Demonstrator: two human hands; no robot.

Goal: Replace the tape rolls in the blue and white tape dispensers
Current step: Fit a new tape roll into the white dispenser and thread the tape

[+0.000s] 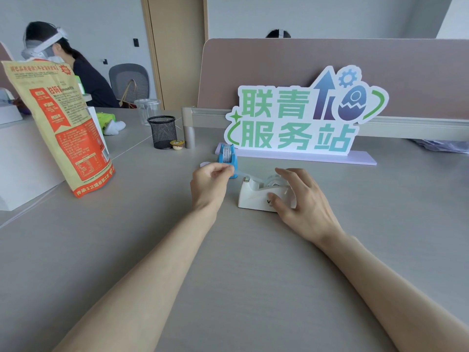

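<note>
The white dispenser [264, 193] sits on the table [228, 275] right in front of me, a clear roll [273, 181] seated in it. A strip of tape [247, 174] runs from that roll over the cutter end toward my left hand [210, 185], whose fingers are pinched closed on the strip's free end. My right hand [302, 199] wraps loosely over the dispenser's back half, thumb against its near side and fingers spread above the roll, steadying it rather than clenched.

The blue dispenser [227, 158] stands just behind my left hand, with a printed roll in it; its near end is hidden by my fingers.

Behind both stands a big sign [302, 118] with green characters on a lilac base. To the left are a black mesh cup [162, 132], a small yellow-lidded pot [177, 144] beside it, a clear plastic cup [148, 109] further back, and a tall orange-and-tan bag [63, 128] at the left.
</note>
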